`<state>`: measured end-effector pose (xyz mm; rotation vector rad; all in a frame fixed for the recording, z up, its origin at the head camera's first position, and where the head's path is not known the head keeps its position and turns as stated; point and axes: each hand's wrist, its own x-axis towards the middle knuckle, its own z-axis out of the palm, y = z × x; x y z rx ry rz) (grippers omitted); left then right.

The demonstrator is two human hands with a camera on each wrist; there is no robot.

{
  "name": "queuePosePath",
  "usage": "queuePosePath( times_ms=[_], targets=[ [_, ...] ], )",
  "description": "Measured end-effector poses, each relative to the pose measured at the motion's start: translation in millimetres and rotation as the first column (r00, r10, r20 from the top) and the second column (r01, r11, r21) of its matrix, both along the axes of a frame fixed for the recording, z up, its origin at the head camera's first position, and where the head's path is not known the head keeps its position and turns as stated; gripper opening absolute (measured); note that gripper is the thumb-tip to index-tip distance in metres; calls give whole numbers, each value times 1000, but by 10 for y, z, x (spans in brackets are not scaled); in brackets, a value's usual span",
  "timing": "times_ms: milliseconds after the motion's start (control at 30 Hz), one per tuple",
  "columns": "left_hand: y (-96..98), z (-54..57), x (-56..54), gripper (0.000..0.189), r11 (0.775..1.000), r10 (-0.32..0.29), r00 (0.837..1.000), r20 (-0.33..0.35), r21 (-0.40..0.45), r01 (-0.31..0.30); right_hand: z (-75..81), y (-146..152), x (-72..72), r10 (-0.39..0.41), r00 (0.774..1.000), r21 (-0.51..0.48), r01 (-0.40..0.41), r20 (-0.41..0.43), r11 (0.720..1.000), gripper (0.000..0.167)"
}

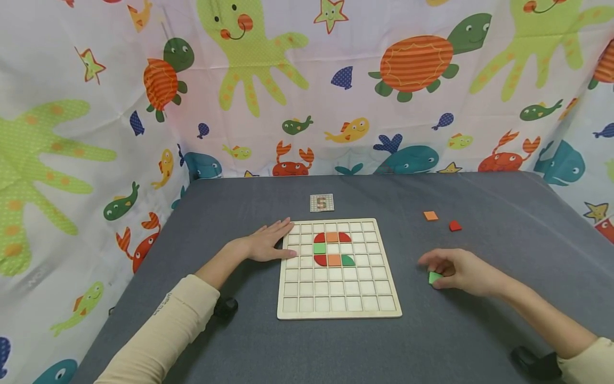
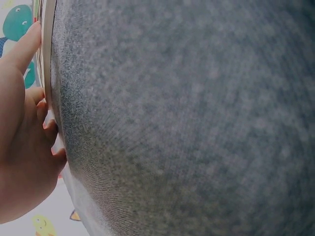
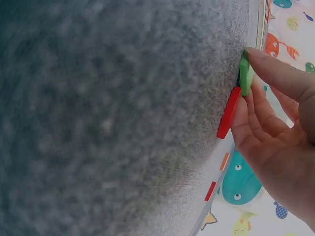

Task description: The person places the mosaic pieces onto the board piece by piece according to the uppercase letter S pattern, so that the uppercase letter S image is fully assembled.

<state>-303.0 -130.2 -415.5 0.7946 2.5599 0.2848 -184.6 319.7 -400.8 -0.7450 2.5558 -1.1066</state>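
Note:
A square wooden grid board (image 1: 336, 304) lies on the grey cloth. Coloured tiles sit in its upper cells: red quarter-rounds (image 1: 344, 237), orange squares (image 1: 334, 260), a light green square (image 1: 319, 248) and a darker green quarter-round (image 1: 347, 260). My left hand (image 1: 265, 242) rests at the board's left edge, fingers extended and thumb over the rim. To the right of the board, my right hand (image 1: 462, 272) pinches a light green tile (image 3: 244, 73) between thumb and fingers. A red tile (image 3: 229, 113) shows by those fingers in the right wrist view; the hand hides it in the head view.
Behind the board lies a small card (image 1: 321, 202) printed with a grid and an S-shaped figure. An orange tile (image 1: 430, 216) and a red tile (image 1: 455, 226) lie on the cloth beyond my right hand. A sea-animal curtain (image 1: 355, 101) hangs behind the table.

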Motion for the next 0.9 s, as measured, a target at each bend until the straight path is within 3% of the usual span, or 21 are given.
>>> queuePosePath(
  times_ms=[200, 433, 667, 900],
  targets=[
    [-9, -25, -18, 91, 1000, 0, 1000, -2, 8, 0, -6, 1, -10, -52, 998, 16, 52, 18, 999, 45],
    [-9, -23, -14, 91, 1000, -2, 1000, -9, 7, 2, -10, 32, -17, -119, 993, 22, 119, -14, 993, 37],
    [7, 49, 38, 89, 1000, -14, 1000, -10, 15, 14, 39, 25, -12, -273, 962, 58, 272, 20, 961, 29],
    [1, 31, 25, 90, 1000, -6, 1000, -9, -3, 6, 49, 22, -21, -352, 927, 50, 348, 132, 936, 40]
  ],
)
